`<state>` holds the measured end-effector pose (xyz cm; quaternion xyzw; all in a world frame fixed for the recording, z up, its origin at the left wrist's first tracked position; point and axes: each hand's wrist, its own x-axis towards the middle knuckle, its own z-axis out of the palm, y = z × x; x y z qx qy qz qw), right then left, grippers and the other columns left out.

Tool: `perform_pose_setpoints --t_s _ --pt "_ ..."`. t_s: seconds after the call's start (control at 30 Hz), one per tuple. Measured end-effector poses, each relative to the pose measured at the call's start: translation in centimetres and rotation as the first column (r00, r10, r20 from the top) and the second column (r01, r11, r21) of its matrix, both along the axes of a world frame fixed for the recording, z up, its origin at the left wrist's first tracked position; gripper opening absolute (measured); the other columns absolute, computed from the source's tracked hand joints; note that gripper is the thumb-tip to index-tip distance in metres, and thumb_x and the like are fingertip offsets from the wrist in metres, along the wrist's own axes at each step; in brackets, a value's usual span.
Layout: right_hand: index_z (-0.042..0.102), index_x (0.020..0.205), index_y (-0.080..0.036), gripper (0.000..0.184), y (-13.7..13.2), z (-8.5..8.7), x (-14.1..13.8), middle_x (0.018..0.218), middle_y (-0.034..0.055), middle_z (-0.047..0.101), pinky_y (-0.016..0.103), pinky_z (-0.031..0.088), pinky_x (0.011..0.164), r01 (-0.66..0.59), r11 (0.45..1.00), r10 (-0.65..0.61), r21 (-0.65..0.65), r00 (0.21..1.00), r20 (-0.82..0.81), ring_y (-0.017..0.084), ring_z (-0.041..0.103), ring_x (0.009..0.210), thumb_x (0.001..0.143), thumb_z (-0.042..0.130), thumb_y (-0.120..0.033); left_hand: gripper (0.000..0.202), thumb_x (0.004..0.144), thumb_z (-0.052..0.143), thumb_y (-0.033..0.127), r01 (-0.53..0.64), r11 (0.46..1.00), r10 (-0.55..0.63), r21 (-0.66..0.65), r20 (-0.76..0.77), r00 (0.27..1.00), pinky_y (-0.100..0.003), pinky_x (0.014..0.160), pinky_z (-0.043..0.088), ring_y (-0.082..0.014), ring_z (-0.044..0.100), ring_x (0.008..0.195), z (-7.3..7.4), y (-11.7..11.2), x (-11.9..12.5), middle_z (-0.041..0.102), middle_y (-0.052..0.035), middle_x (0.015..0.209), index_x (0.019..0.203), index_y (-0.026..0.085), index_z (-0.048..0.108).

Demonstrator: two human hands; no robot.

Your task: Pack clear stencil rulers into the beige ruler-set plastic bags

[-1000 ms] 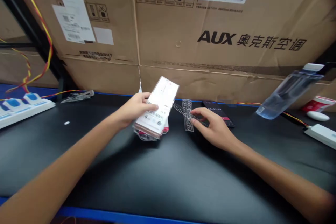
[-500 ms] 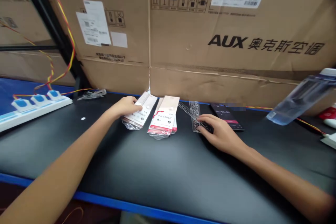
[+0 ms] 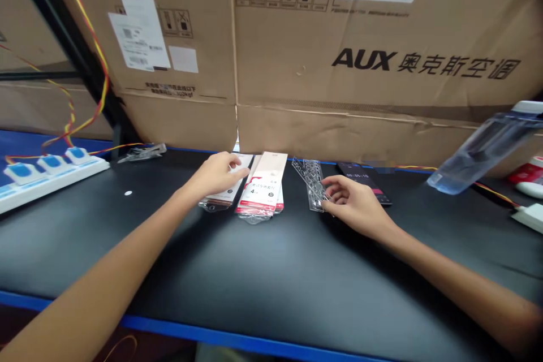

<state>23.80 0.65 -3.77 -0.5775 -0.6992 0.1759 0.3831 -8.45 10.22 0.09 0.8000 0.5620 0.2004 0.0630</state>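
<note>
My left hand (image 3: 220, 174) hovers over the left stack of flat packets (image 3: 224, 197), its fingers loosely curved and thumb apart; nothing shows in its grasp. Beside it lies a second stack of red-and-white packets (image 3: 259, 192) in transparent sleeves, printed with a "4". My right hand (image 3: 354, 202) pinches the lower end of a transparent ruler (image 3: 302, 171) with cut-out shapes, which slants up to the left. Under it a second transparent stencil ruler (image 3: 314, 201) lies on the black table. Part of both rulers is hidden by the fingers.
A phone (image 3: 360, 175) showing a timer lies behind my right hand. To the right leans a water bottle (image 3: 479, 153). At left are a power strip (image 3: 51, 178), a crumpled plastic piece (image 3: 144, 151) and a small white disc (image 3: 128, 193). Large cardboard boxes (image 3: 297, 73) stand behind.
My left hand has come off the left packets and shifted right, its fingers loosening. My right hand's fingers have curled, and the slanted ruler has shifted in the pinch. The view has moved slightly.
</note>
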Motion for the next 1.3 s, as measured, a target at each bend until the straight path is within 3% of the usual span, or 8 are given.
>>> perform_pose_setpoints --t_s 0.1,0.2,0.47,0.67,0.77,0.97,1.13,1.3 --pt "0.060 0.101 -0.020 0.024 -0.1 0.2 -0.1 0.066 -0.0029 0.059 0.030 0.048 0.058 0.002 1.000 -0.003 -0.009 0.999 -0.038 0.015 0.055 0.057 0.077 0.063 -0.022 0.048 0.084 0.051 0.065 0.112 0.994 -0.111 -0.014 0.016 0.994 -0.031 0.074 0.046 -0.0241 0.064 0.089 -0.6 -1.7 2.4 0.071 -0.0064 0.099 0.093 0.021 0.070" --pt "0.057 0.100 -0.021 0.020 -0.3 0.4 -0.1 0.063 -0.0045 0.054 0.030 0.044 0.057 0.008 1.000 -0.007 0.008 0.996 -0.089 0.014 0.051 0.056 0.080 0.058 -0.022 0.050 0.081 0.055 0.067 0.156 0.988 -0.156 -0.001 0.025 0.988 -0.034 0.074 0.045 -0.0262 0.062 0.088 -1.4 -2.6 3.8 0.068 -0.0084 0.095 0.093 0.019 0.066" --pt "0.051 0.109 -0.024 0.022 -1.0 0.4 -0.5 0.069 -0.0059 0.053 0.029 0.045 0.058 -0.121 0.992 0.114 -0.020 0.972 -0.206 0.015 0.055 0.056 0.088 0.056 -0.026 0.034 0.078 0.055 0.029 0.267 0.964 -0.266 -0.004 0.068 0.961 -0.039 0.092 0.046 -0.0273 0.058 0.102 -2.2 -2.7 4.7 0.062 -0.0098 0.106 0.109 0.016 0.063" --pt "0.051 0.117 -0.025 0.022 -1.6 0.5 -0.9 0.065 -0.0067 0.053 0.028 0.044 0.060 -0.254 0.965 0.238 -0.059 0.951 -0.196 0.014 0.055 0.057 0.095 0.048 -0.026 0.032 0.086 0.053 0.039 0.243 0.970 -0.243 0.009 0.088 0.966 -0.040 0.091 0.045 -0.0278 0.059 0.101 -2.1 -3.2 5.5 0.063 -0.0110 0.106 0.105 0.016 0.064" --pt "0.054 0.115 -0.023 0.020 -1.7 0.5 -0.9 0.067 -0.0049 0.056 0.028 0.045 0.060 -0.290 0.953 0.274 -0.088 0.949 -0.158 0.014 0.055 0.058 0.096 0.048 -0.027 0.030 0.084 0.058 0.044 0.274 0.961 -0.275 0.024 0.112 0.955 -0.039 0.087 0.046 -0.0281 0.060 0.098 -2.1 -3.5 5.9 0.064 -0.0100 0.102 0.097 0.018 0.063" --pt "0.058 0.111 -0.022 0.018 -1.7 0.4 -1.0 0.075 -0.0015 0.059 0.028 0.048 0.062 -0.278 0.958 0.260 -0.070 0.946 -0.196 0.014 0.057 0.061 0.098 0.049 -0.030 0.010 0.079 0.054 0.022 0.303 0.953 -0.301 0.008 0.151 0.942 -0.032 0.068 0.045 -0.0206 0.059 0.076 -1.9 -4.2 6.0 0.063 -0.0033 0.083 0.089 0.021 0.057" --pt "0.058 0.114 -0.022 0.020 -1.7 0.3 -1.0 0.082 0.0000 0.061 0.029 0.050 0.066 -0.248 0.969 0.236 -0.009 0.933 -0.271 0.014 0.060 0.067 0.098 0.053 -0.032 0.017 0.079 0.050 0.013 0.457 0.889 -0.454 -0.002 0.110 0.884 -0.028 0.064 0.042 -0.0165 0.056 0.068 -1.4 -5.1 6.3 0.062 -0.0008 0.076 0.089 0.020 0.062" --pt "0.058 0.118 -0.023 0.027 -1.9 0.7 -1.1 0.099 0.0034 0.065 0.032 0.053 0.080 -0.322 0.946 0.322 0.039 0.914 -0.249 0.018 0.063 0.086 0.094 0.061 -0.034 0.015 0.087 0.057 0.025 0.578 0.812 -0.569 -0.077 0.110 0.815 -0.028 0.063 0.043 -0.0158 0.057 0.068 -0.5 -6.5 6.7 0.063 -0.0002 0.071 0.090 0.020 0.070"
